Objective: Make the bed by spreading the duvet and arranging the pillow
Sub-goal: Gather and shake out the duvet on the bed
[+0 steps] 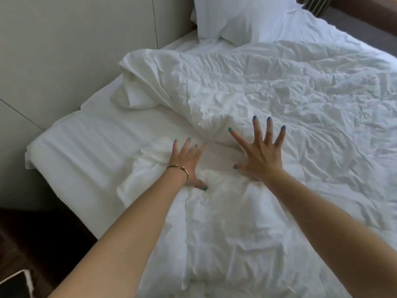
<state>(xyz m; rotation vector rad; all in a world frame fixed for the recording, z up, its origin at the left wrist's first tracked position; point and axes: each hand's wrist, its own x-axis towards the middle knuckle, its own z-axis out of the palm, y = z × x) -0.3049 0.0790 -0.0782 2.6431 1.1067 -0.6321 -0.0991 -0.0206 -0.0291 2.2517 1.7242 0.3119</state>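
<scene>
Both hands lie flat with fingers spread on the rumpled white duvet (pixel 279 93) near the bed's (pixel 71 143) left edge: left hand (pixel 189 162) on a folded-back flap, right hand (pixel 261 151) just beside it; the pillow (pixel 236 20) sits at the head, well apart

No readable text, label, brand, number or sign appears on anything here.
</scene>
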